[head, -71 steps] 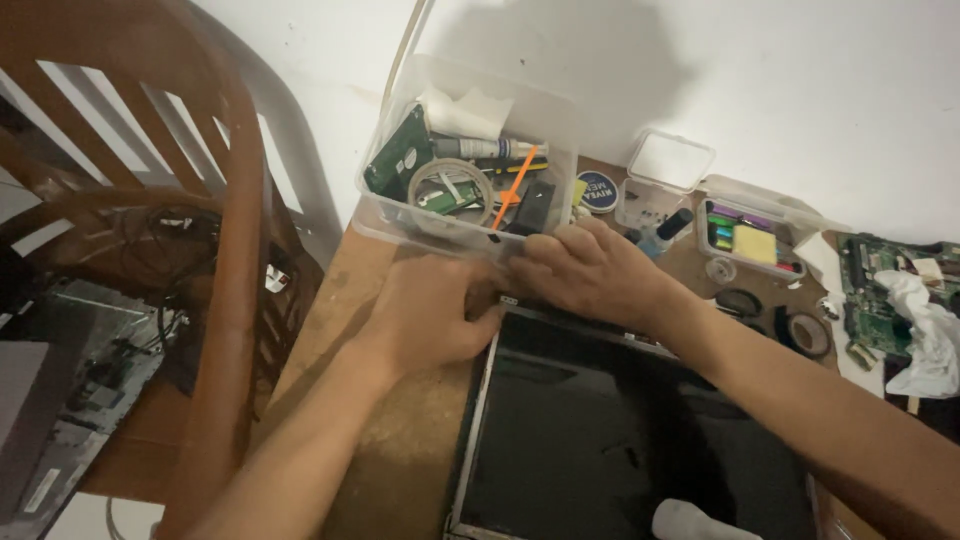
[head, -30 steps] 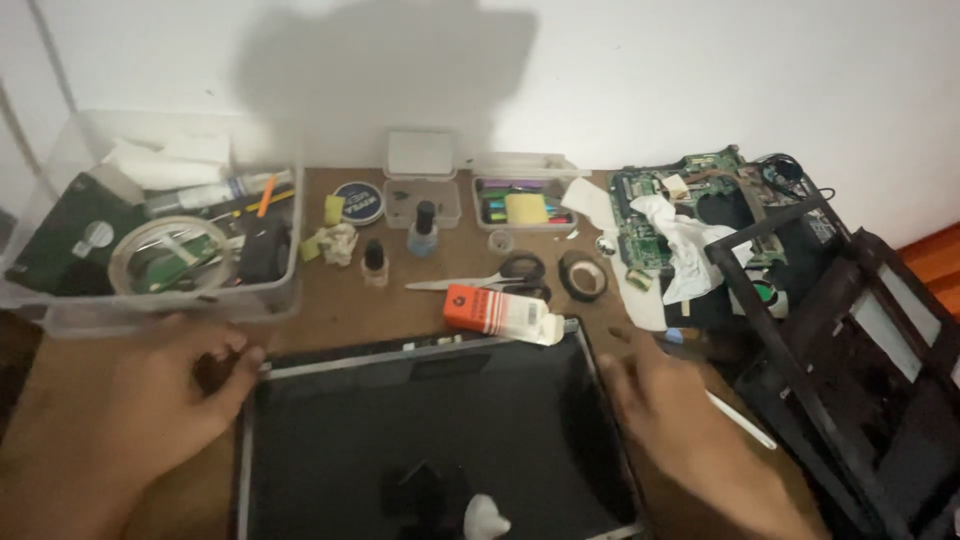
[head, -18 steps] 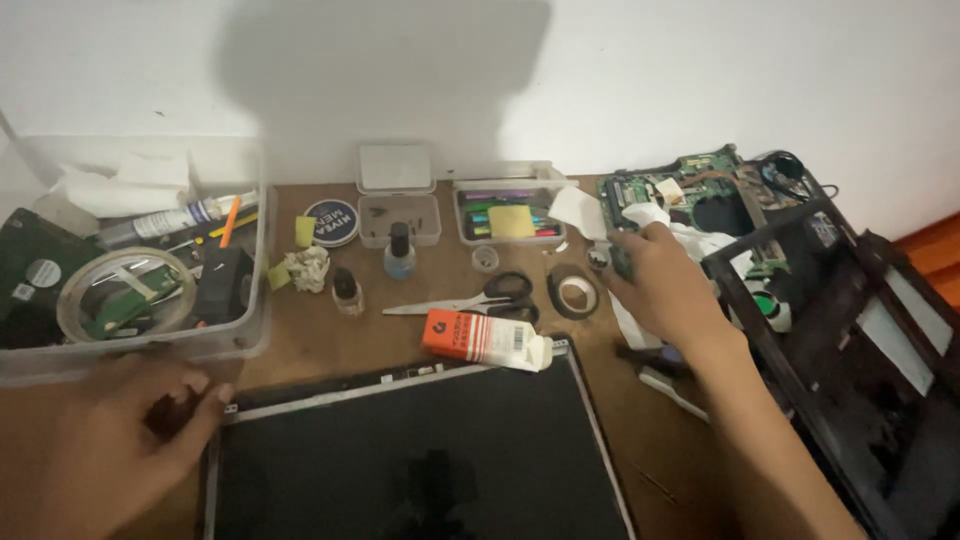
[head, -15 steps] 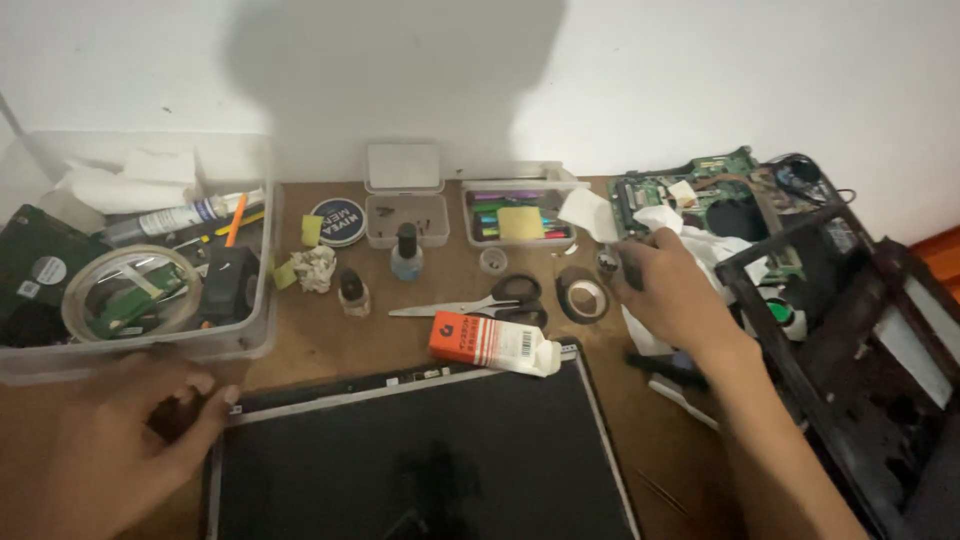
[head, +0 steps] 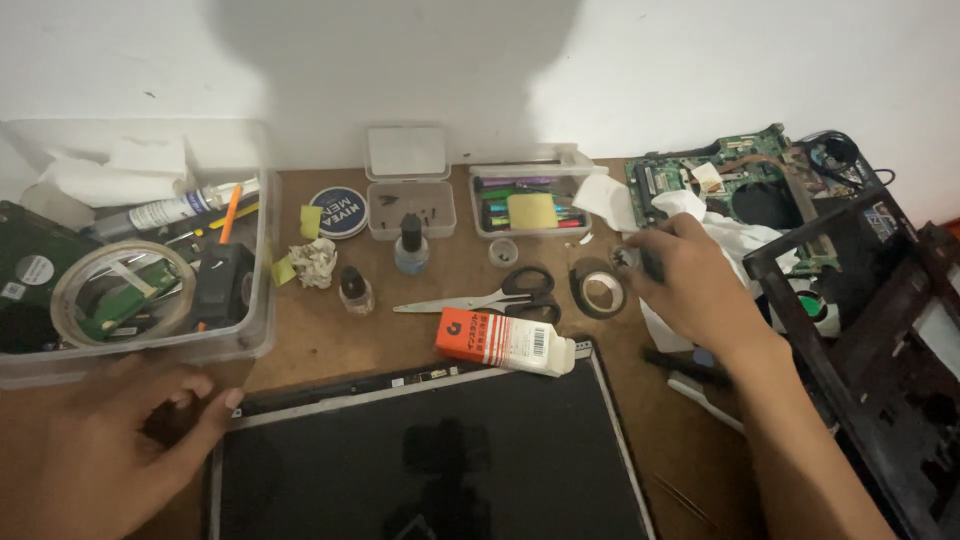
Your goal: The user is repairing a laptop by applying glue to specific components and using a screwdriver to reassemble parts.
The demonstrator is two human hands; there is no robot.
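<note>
A dark laptop screen panel (head: 430, 450) lies flat at the near edge of the brown table. My left hand (head: 110, 440) rests on its upper left corner, fingers curled on the frame. My right hand (head: 690, 285) is out to the right, next to a roll of black tape (head: 598, 290), pinching a small dark object at its fingertips; I cannot tell what that is. White tissue (head: 720, 235) lies just past that hand. An orange and white glue bottle (head: 503, 341) lies on the panel's top edge.
A clear bin (head: 258, 250) at the left holds a tape roll, tubes and a hard drive. Scissors (head: 480, 297), small bottles, a round blue tin (head: 338, 212) and two small clear boxes sit mid-table. A green circuit board (head: 730, 180) and a black laptop chassis (head: 870, 330) are at the right.
My view swung right from the bin. My right hand left the panel's right side and reached to the tape roll and tissue. My left hand stayed on the panel's corner.
</note>
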